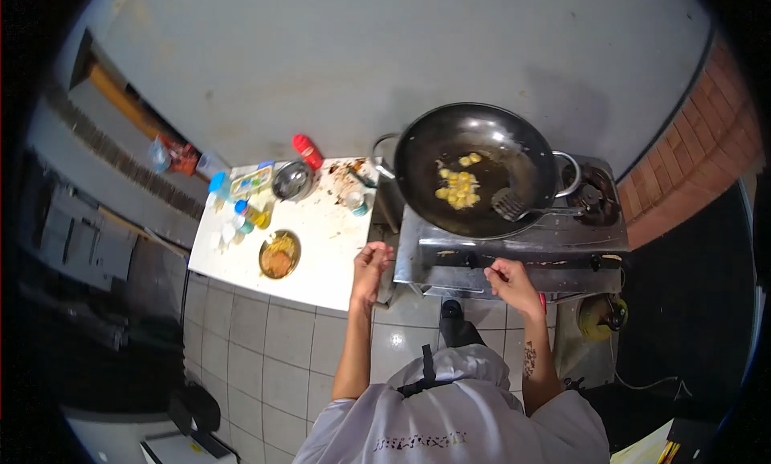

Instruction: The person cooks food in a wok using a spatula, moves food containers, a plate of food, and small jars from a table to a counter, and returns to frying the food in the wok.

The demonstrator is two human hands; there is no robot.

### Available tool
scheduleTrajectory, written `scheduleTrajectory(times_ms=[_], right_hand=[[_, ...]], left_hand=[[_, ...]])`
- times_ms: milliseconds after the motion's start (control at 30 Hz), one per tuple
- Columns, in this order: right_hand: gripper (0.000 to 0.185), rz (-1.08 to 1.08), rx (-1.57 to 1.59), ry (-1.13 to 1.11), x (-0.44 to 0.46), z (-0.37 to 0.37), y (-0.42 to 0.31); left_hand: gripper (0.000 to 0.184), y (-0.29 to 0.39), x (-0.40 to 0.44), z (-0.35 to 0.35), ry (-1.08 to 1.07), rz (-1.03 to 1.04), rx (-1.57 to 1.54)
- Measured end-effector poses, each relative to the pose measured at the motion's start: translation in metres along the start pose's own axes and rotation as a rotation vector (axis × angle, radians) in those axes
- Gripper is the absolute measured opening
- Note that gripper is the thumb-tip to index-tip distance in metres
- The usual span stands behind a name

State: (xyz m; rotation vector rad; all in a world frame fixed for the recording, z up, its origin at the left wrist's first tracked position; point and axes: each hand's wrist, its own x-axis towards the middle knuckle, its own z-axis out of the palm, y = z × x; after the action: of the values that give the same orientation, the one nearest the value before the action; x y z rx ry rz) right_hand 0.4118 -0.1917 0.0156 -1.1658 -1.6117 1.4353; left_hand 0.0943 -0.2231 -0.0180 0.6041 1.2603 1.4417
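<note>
A large dark wok (514,123) rests on the gas stove (426,243), with yellow food pieces (458,189) in its middle. A slotted spatula (509,206) lies inside, its handle over the right rim. My left hand (373,259) hovers between the white table and the stove, fingers curled together; whatever they hold, if anything, is too small to make out. Near the stove's front knobs is my right hand (508,282), its fingers bent and pinched, with nothing clearly visible in them. Neither hand touches the wok.
On the white table (321,259) are a bowl of food (279,254), a metal pot (293,181), a red bottle (307,151), a small jar (356,202) and several containers. A brick wall (675,151) stands right of the stove. A gas cylinder (596,317) sits below.
</note>
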Motion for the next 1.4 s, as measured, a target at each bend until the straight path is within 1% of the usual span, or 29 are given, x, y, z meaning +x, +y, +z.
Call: scheduleTrajectory(times_ms=[67,133,167,200,267,333,400,533,600,700,833,900,967,1033,1067,1133,1167,1200,1267,1300,1367,1400], right_hand=[[0.022,0.009,-0.02,-0.066,-0.005,0.034,-0.009],[0.017,0.036,0.083,-0.134,-0.017,0.072,-0.018],[0.011,-0.009,0.118,-0.172,-0.021,0.09,-0.016],[0.011,-0.012,0.113,-0.203,-0.023,0.109,-0.016],[0.007,0.036,0.2,-0.166,-0.036,0.148,-0.016],[0.008,0.037,0.23,-0.2,-0.049,0.178,-0.018],[0.015,0.019,0.226,-0.167,-0.059,0.205,-0.012],[0.011,0.001,0.251,-0.18,-0.067,0.229,-0.007],[0.012,0.04,0.248,-0.192,-0.061,0.235,-0.006],[0.012,0.041,0.239,-0.164,-0.042,0.242,-0.002],[0.01,0.046,0.257,-0.135,-0.003,0.253,0.014],[0.013,0.121,0.182,-0.122,0.025,0.263,0.017],[0.012,0.153,0.195,-0.132,0.062,0.277,0.029],[0.009,0.217,0.213,-0.118,0.09,0.297,0.046],[0.009,0.212,0.22,-0.125,0.112,0.306,0.052],[0.009,0.225,0.205,-0.029,0.137,0.322,0.07],[0.009,0.22,0.151,0.03,0.151,0.329,0.078],[0.009,0.23,0.149,0.038,0.165,0.335,0.084],[0.013,0.268,0.044,0.141,0.191,0.343,0.1],[0.013,0.282,0.036,0.148,0.204,0.345,0.115],[0.035,0.23,-0.108,0.166,0.233,0.346,0.141],[0.035,0.24,-0.115,0.173,0.241,0.347,0.137]], left_hand=[[0.01,0.002,-0.033,-0.009,0.0,0.039,-0.038],[0.01,0.0,-0.064,-0.031,0.025,0.066,-0.062],[0.01,0.0,-0.081,-0.043,0.042,0.073,-0.016],[0.01,0.0,-0.097,-0.056,0.061,0.074,0.032],[0.011,-0.002,-0.131,-0.087,0.123,0.067,0.005],[0.012,-0.002,-0.161,-0.115,0.188,0.063,0.021],[0.014,-0.009,-0.182,-0.144,0.223,0.058,0.014],[0.014,-0.008,-0.2,-0.179,0.3,0.008,-0.022],[0.013,-0.009,-0.195,-0.191,0.308,-0.002,-0.042],[0.013,-0.013,-0.175,-0.207,0.292,-0.016,-0.055],[0.017,-0.013,-0.139,-0.226,0.234,-0.058,-0.038],[0.02,-0.009,-0.116,-0.239,0.214,-0.072,-0.016],[0.021,-0.005,-0.1,-0.254,0.243,-0.135,-0.003],[0.023,-0.003,-0.086,-0.277,0.277,-0.159,0.037],[0.025,-0.002,-0.071,-0.288,0.288,-0.169,0.07],[0.028,-0.01,-0.057,-0.316,0.304,-0.192,0.055],[0.035,-0.011,-0.052,-0.325,0.379,-0.221,0.007],[0.043,-0.009,-0.04,-0.334,0.445,-0.236,-0.041],[0.044,-0.014,-0.025,-0.354,0.438,-0.258,-0.068],[0.044,-0.014,-0.018,-0.362,0.494,-0.253,-0.088],[0.042,-0.021,-0.002,-0.386,0.601,-0.22,-0.124],[0.042,-0.026,0.006,-0.401,0.595,-0.232,-0.125]])
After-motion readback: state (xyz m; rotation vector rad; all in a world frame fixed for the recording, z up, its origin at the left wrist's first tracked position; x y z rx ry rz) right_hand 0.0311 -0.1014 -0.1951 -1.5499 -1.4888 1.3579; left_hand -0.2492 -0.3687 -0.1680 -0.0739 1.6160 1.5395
